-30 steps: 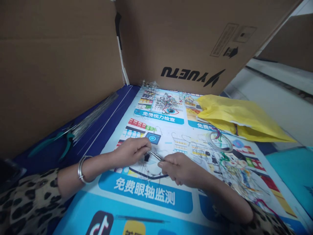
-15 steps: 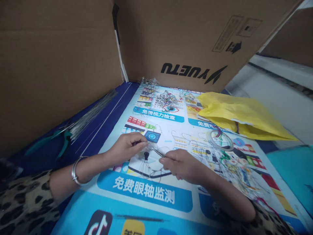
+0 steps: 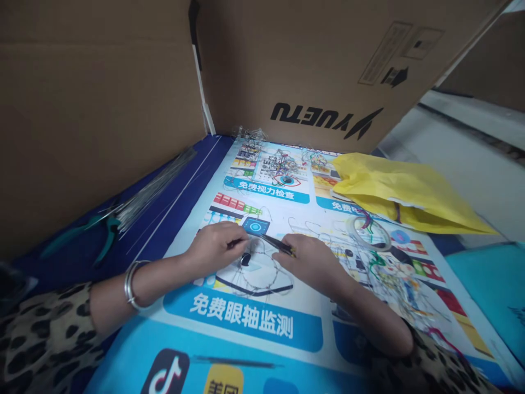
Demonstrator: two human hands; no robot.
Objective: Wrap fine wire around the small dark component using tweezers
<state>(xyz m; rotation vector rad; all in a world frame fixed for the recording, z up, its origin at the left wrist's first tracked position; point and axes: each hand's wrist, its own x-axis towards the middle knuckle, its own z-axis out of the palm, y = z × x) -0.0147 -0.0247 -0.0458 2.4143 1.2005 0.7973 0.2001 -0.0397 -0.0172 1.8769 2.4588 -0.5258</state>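
Over the printed sheet, my left hand (image 3: 217,246) is closed in a pinch on a thin wire (image 3: 268,285), which hangs in a loop below the fingers. Facing it from the right, my right hand (image 3: 307,265) is wrapped round slim pliers (image 3: 275,242). The tips of the pliers point left, close to my left fingertips. Whether the tips touch the wire is too small to tell. A silver bangle (image 3: 129,285) circles my left wrist.
Green-handled pliers (image 3: 110,241) and a bundle of straight wires (image 3: 153,189) lie at the left. Cardboard walls (image 3: 287,60) stand behind. Tangled wires (image 3: 283,164), a tape roll (image 3: 370,234) and a yellow bag (image 3: 402,189) lie farther back and right.
My right hand and the pliers have moved slightly up and right, and the pliers have turned. My left hand has stayed nearly in place. The wire loop shows more fully below.
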